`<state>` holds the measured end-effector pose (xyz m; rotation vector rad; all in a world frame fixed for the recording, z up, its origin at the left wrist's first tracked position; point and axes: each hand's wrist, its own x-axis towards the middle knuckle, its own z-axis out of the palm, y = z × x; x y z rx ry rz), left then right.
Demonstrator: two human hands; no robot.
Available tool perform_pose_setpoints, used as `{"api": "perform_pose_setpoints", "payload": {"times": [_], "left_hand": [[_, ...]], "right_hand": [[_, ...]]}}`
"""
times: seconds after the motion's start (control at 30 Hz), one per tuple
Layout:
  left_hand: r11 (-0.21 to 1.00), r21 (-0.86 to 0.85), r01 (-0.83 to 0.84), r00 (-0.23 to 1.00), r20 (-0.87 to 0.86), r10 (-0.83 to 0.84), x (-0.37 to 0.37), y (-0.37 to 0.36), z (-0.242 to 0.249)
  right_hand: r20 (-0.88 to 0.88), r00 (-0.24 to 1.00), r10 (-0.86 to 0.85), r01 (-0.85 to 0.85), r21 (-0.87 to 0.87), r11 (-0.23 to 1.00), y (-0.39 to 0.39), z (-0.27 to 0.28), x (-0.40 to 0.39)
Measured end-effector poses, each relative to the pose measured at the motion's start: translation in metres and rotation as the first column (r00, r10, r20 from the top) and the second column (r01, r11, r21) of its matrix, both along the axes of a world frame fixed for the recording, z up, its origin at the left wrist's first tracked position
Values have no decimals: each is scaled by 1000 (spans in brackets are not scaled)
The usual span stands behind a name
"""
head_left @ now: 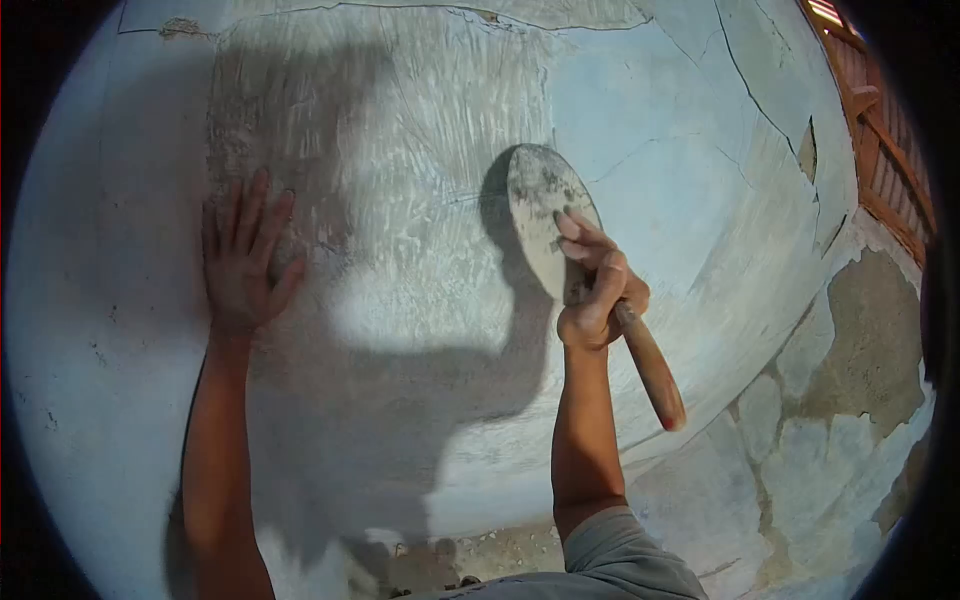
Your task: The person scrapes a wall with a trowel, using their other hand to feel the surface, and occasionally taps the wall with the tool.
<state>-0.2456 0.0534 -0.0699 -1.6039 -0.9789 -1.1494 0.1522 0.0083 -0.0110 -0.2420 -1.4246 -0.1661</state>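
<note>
Wooden-handled trowel [560, 240] at frame centre, gripped tight in my right hand [595, 295]; left hand [243, 262] splayed flat on wall [420, 330], well apart; blade partly finger-hidden.

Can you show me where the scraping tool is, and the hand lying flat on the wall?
scraping tool [537, 205], head view, on its flat rounded blade.
left hand [238, 270], head view, on the back of the hand.

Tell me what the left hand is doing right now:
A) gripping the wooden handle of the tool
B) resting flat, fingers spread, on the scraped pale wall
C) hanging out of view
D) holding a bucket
B: the left hand lies open against the scraped pale plaster wall, while the right hand holds the flat, rounded metal scraper with a wooden handle.
</note>
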Motion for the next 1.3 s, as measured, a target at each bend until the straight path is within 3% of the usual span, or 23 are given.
{"api": "perform_pose_setpoints", "payload": {"times": [0.17, 0.2, 0.3, 0.37, 0.43, 0.57, 0.63, 0.77, 0.8, 0.83, 0.93, 1.0, 1.07, 1.17, 1.2, 1.23, 1.3], "left_hand": [[1000, -12, -4, 1000, -10, 4, 0, -1, -4], [1000, 9, -4, 1000, -14, 4, -1, 0, 0], [1000, 13, -27, 1000, -6, 28, 0, 2, 0], [1000, 17, -23, 1000, -18, 23, -1, 3, -2], [1000, 14, -16, 1000, -14, 16, 1, 2, -1], [1000, 5, -4, 1000, 3, 4, 2, 0, -3], [1000, 15, -4, 1000, 8, 4, 1, 1, -1], [1000, -6, -2, 1000, 4, 2, 1, 0, -3], [1000, -12, -6, 1000, 3, 6, 1, -1, -3], [1000, -8, -2, 1000, 2, 2, 1, -1, -3], [1000, -11, 6, 1000, -14, -6, -1, -1, -5], [1000, -8, -6, 1000, 0, 6, 0, 1, -4], [1000, 3, -19, 1000, -2, 19, -1, 2, -4], [1000, -2, -15, 1000, -8, 15, -1, 1, -3], [1000, -5, -9, 1000, -7, 9, 0, 0, -4], [1000, -7, -8, 1000, -6, 8, 0, 1, -5], [1000, -4, -11, 1000, -13, 11, -3, 4, -6]], "right_hand": [[2, 987, -159, 158, -150, 976, -19, -27, 21], [15, 998, -56, 57, -110, 992, -21, -32, 24], [-14, 1000, 23, -24, -84, 996, -6, -24, 27], [66, 992, -110, 116, -93, 989, -13, 10, 14], [90, 992, -91, 97, -67, 993, -11, 20, 14], [39, 996, -78, 83, -152, 985, -22, -17, 32], [50, 998, -35, 39, -91, 995, -18, -24, 29], [20, 994, -107, 108, -157, 982, -9, 34, 1], [71, 997, -33, 37, -54, 998, 0, 44, 2], [72, 995, -69, 76, -103, 992, -9, 48, 0], [-47, 998, -37, 25, -241, 970, -21, 1, 19], [-5, 999, -35, 35, -109, 993, -11, -33, 35], [-48, 999, -21, 15, -138, 990, -7, -34, 32], [-23, 998, -56, 49, -224, 973, -16, 27, 1], [42, 997, -63, 69, -161, 985, -12, 45, -1], [68, 998, -17, 26, -137, 990, -11, 53, 2], [48, 993, -104, 112, -237, 965, -23, 40, 7]]}}
